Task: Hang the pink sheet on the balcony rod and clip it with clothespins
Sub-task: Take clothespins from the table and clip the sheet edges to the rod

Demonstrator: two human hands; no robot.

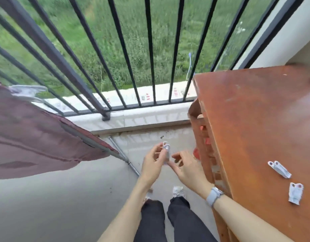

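Pink sheet [37, 137] hung over rod [123, 157] at left; left hand [153, 165] pinched a clothespin [166, 151]; right hand [187, 169] loosely spread beside it; two clothespins [279, 169] lay on orange table [255, 110], right.

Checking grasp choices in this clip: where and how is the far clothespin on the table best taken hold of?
Grip the far clothespin across its long flat sides at mid-body, fingers coming from above. It lies flat on the wooden table, angled, clear of the near clothespin, so both sides seem reachable.
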